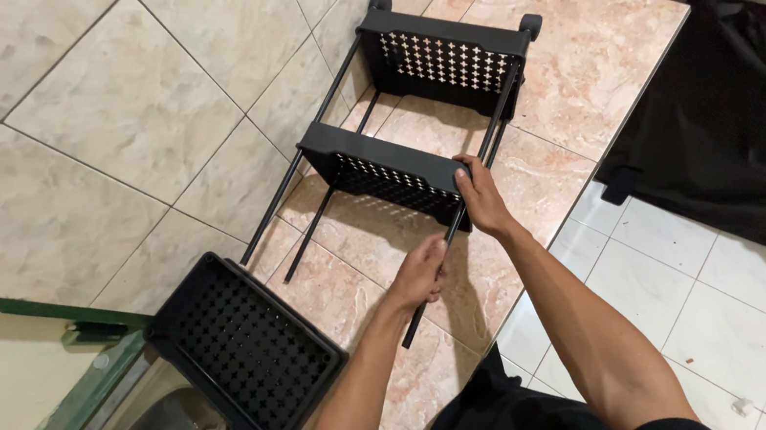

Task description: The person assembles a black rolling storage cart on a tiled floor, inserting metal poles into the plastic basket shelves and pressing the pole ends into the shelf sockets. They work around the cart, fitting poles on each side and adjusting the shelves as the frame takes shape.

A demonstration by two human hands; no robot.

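I'm mid-assembly of the rack (412, 132) lying on the worktop (581, 71): my left hand (422, 274) is clamped on a rod (450, 236), my right hand (479, 194) grips the middle tray (376, 162) (loose tray (247, 346) nearer me), and next I'd judge the rod needs seating squarely.

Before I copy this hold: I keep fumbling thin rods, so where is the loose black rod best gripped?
Grip the black rod on its bare lower stretch, where the left hand wraps it, coming from the near side. Its upper end runs into the middle tray, which the right hand steadies at the corner.
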